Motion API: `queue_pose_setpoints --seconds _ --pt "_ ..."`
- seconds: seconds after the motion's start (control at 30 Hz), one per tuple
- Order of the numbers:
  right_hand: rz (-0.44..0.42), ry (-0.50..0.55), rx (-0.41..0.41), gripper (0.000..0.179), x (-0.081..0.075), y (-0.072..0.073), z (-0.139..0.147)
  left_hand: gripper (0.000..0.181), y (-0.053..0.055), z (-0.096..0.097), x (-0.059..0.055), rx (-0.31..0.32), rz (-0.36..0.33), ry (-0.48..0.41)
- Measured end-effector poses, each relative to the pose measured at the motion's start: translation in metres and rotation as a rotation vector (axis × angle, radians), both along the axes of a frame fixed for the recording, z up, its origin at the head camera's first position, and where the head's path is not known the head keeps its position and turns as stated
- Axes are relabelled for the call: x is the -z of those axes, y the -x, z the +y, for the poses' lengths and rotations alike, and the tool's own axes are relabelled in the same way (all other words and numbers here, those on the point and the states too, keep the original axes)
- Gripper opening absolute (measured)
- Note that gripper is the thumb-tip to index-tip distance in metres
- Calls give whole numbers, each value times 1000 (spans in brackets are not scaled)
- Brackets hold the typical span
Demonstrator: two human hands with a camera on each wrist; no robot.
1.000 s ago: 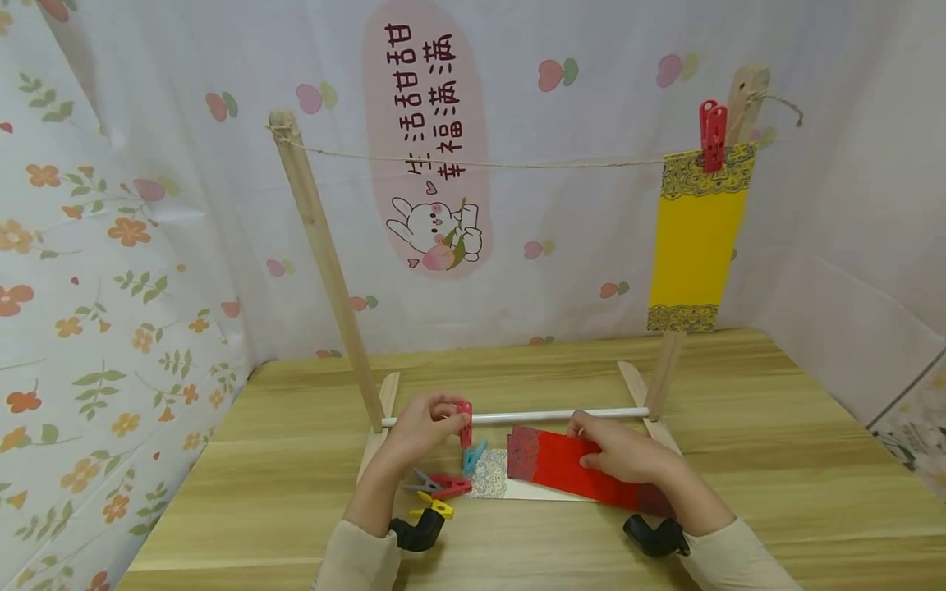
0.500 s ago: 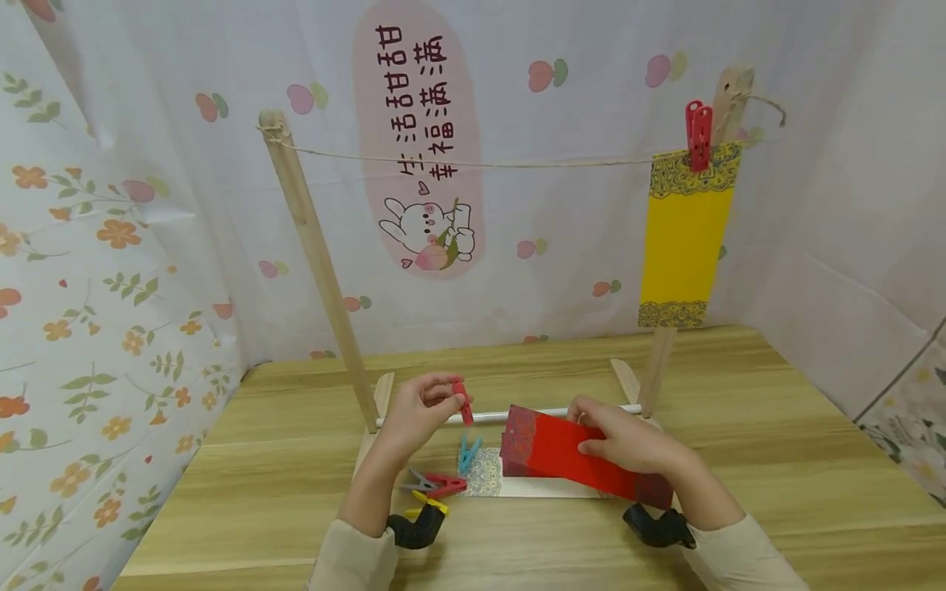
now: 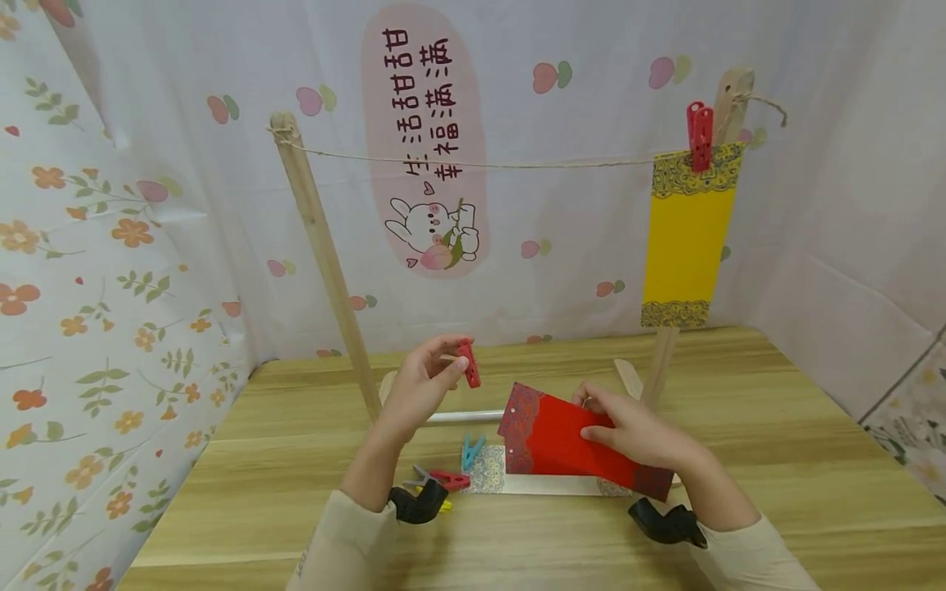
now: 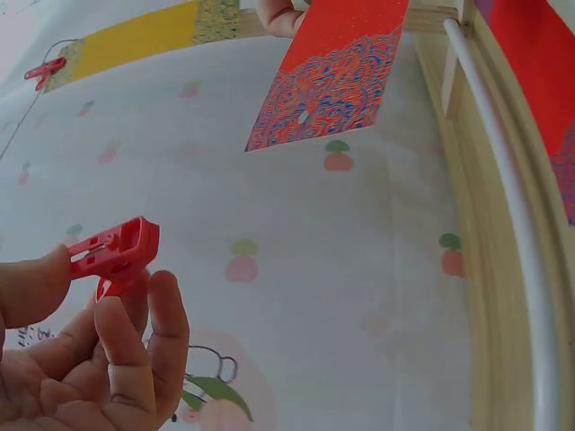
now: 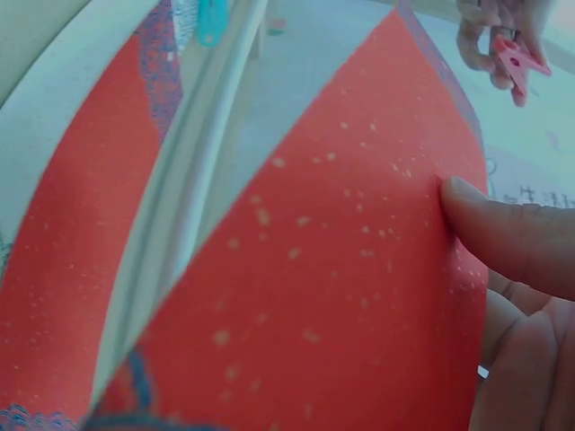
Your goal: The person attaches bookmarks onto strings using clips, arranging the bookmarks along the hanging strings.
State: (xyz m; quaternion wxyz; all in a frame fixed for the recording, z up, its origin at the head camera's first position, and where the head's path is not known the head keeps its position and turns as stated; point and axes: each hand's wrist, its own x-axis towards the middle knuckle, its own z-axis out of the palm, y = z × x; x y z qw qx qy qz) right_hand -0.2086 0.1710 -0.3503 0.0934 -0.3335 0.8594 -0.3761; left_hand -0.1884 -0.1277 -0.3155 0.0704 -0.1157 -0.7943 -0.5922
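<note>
My left hand [image 3: 417,390] pinches a red clothespin [image 3: 470,364] between thumb and fingers, above the table. In the left wrist view this clothespin [image 4: 117,251] points away from the hand. My right hand [image 3: 628,427] holds a red paper strip [image 3: 569,419] with a patterned border, thumb on its front face. The strip is tilted, its left end raised and a small hole near that end. Under it, a second red strip [image 5: 90,215] lies lower, partly covered in the head view. A white patterned strip [image 3: 547,484] lies flat on the table beneath both.
A string [image 3: 473,164] runs between two wooden posts [image 3: 318,238]. At its right end hangs a yellow strip [image 3: 683,246], clipped by another red clothespin [image 3: 700,135]. Blue [image 3: 473,450], red [image 3: 449,480], grey and yellow clothespins lie left of the white strip. A white rod [image 3: 466,417] joins the stand's feet.
My left hand has lifted the red clothespin up from near the table. My right hand has raised and tilted the red strip, fanning it away from the one below.
</note>
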Motion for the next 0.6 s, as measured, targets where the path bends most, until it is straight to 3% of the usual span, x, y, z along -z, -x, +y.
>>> queue_pose_setpoints --seconds 0.13,0.37,0.6 --pt "30 41 38 27 -6 0 0 33 2 1 -12 -24 50 18" --pt "122 91 138 24 -13 -2 -1 33 8 4 -33 -15 107 30" --pt "67 188 169 25 -18 0 -1 32 10 10 -60 -26 221 65"
